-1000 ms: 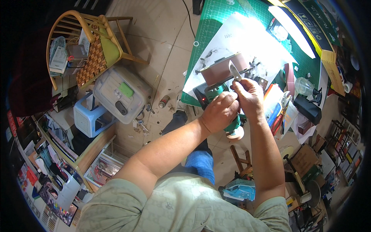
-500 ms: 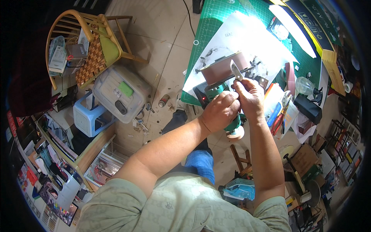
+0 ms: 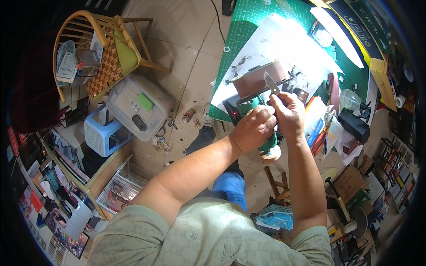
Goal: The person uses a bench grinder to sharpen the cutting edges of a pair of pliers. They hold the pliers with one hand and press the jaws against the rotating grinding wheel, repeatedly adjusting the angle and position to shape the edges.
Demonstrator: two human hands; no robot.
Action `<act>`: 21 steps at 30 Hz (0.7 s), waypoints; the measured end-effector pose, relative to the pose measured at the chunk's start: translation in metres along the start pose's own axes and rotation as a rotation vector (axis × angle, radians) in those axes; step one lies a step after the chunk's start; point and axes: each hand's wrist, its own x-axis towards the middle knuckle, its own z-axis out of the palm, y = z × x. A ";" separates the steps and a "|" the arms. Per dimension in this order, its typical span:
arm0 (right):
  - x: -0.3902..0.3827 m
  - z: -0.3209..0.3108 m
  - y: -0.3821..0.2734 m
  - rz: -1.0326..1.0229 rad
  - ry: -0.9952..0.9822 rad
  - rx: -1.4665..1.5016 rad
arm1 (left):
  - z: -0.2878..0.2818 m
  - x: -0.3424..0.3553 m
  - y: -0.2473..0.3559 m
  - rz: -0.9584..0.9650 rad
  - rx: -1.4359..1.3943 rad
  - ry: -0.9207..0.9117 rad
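A small knife blade (image 3: 271,83) points up and away from my right hand (image 3: 289,114), pinched between its thumb and fingers. My left hand (image 3: 254,127) is closed right beside it, fingers curled; what it grips, if anything, is hidden. Just beyond and under the hands lies a green belt sander (image 3: 248,104) with a brown sanding belt (image 3: 262,79), its round knob (image 3: 270,154) showing below the left hand. The blade is close to the belt's right end; I cannot tell if they touch. A small red light glows beside the sander.
White paper (image 3: 270,40) with dark dust covers part of a green cutting mat (image 3: 237,42). Pliers (image 3: 323,133), a spray bottle (image 3: 353,99) and a black box (image 3: 354,125) sit to the right. A wooden chair (image 3: 128,42), plastic bin (image 3: 133,104) and blue stool (image 3: 100,137) stand left.
The knife blade has shifted very slightly down and turned a little in my right hand. Both hands have otherwise stayed in nearly the same place.
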 end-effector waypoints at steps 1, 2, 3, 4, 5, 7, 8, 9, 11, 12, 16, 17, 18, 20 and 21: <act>0.000 -0.001 0.000 0.000 0.002 -0.012 | 0.000 0.001 0.000 0.000 0.004 0.004; -0.001 -0.001 0.000 0.000 0.005 -0.024 | 0.000 0.001 0.001 0.001 0.008 0.008; -0.001 -0.001 0.000 0.005 0.006 -0.030 | 0.000 0.001 0.001 0.001 0.012 0.012; -0.002 -0.002 -0.001 0.009 0.007 -0.036 | 0.000 0.001 0.001 -0.001 0.010 0.015; -0.003 -0.002 -0.001 0.010 0.007 -0.040 | 0.000 0.001 0.001 -0.003 0.008 0.019; -0.003 -0.004 -0.002 0.017 0.009 -0.057 | 0.000 0.001 0.001 -0.003 0.005 0.023; -0.004 -0.004 -0.002 0.010 0.005 -0.060 | 0.000 0.001 0.001 -0.001 0.005 0.023; -0.004 -0.004 -0.002 0.015 0.014 -0.080 | 0.000 0.001 0.001 0.000 0.006 0.022; -0.004 -0.005 -0.003 0.008 0.026 -0.113 | 0.000 0.001 0.001 0.005 0.016 0.021; -0.005 -0.006 -0.003 0.006 0.030 -0.125 | 0.000 0.001 0.001 0.006 0.015 0.025; -0.006 -0.008 -0.006 -0.018 0.037 -0.172 | 0.002 -0.001 0.001 0.011 0.060 -0.003; -0.006 -0.008 -0.007 -0.015 0.040 -0.189 | 0.002 -0.001 0.001 0.007 0.061 -0.008; -0.007 -0.009 -0.009 -0.030 0.035 -0.195 | 0.002 -0.002 0.001 0.004 0.063 -0.013; -0.009 -0.011 -0.012 -0.050 0.029 -0.216 | 0.002 -0.002 0.000 0.006 0.063 -0.015; -0.010 -0.011 -0.014 -0.042 0.033 -0.216 | 0.002 -0.002 0.000 0.012 0.061 -0.007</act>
